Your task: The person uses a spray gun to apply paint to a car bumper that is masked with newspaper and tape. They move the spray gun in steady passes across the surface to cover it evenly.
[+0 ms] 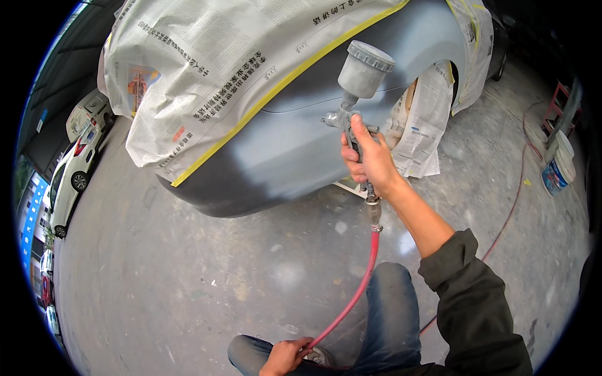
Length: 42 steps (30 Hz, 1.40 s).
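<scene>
My right hand [370, 156] grips a grey spray gun [347, 120] by its handle, the nozzle toward the left. A paint-spattered cup [365, 69] with a ribbed lid stands on top of the gun. From the fitting under the handle a red air hose [360, 285] curves down to my left hand [287, 356], whose fingers are closed round it near my knee. Beyond the gun is a car's bumper and side panel [301, 141], patchy light grey over darker grey. Newspaper [194, 69] edged with yellow masking tape [269, 97] covers the car body above it.
More newspaper [423, 125] hangs over the wheel opening. A white bucket [558, 169] stands at the right near a red stand [555, 106]. Another hose [517, 194] runs along the stained concrete floor [188, 269]. White cars [69, 182] are parked at the far left.
</scene>
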Tool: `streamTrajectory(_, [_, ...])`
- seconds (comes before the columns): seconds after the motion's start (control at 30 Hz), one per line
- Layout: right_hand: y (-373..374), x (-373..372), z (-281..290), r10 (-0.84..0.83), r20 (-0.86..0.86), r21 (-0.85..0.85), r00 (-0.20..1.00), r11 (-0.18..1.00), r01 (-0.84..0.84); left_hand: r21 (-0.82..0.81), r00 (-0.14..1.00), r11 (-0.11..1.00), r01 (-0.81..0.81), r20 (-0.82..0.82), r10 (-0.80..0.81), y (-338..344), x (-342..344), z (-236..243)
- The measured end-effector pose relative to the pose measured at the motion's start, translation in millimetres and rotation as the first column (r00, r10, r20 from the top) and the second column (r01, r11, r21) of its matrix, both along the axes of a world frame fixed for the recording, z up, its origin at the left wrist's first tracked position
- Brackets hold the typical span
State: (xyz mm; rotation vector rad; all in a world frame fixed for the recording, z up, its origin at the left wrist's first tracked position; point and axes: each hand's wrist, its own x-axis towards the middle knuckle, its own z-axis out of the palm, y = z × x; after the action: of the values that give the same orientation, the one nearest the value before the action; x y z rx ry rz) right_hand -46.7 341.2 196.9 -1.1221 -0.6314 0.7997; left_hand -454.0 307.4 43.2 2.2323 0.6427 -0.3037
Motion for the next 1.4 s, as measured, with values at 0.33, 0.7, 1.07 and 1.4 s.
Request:
streamTrajectory(0.33, [-27.6,43.6,-8.9,-0.135,0.033,-0.06,0.99,0.989,0.137,0.015,0.994,0.999,0.032,0.104,-0.033,-11.3,27.5,-4.3])
streamTrajectory(0.7, [-62.7,101.2,-26.9,-0.237,0.036,-0.062,0.971,0.969,0.239,0.023,0.99,0.994,0.103,0.096,-0.105,-23.7,64.4,-4.3])
streamTrajectory(1.07, [-79.7,152.1,-24.9,-0.353,0.026,-0.01,0.935,0.936,0.353,0.079,0.972,0.996,0.05,0.225,-0.067,-41.0,97.0,-14.1])
streamTrajectory(1.4, [-84.9,170.4,-41.7,-0.498,0.001,0.002,0.867,0.867,0.498,-0.005,0.965,1.0,-0.011,0.263,0.012,-42.8,105.5,-9.9])
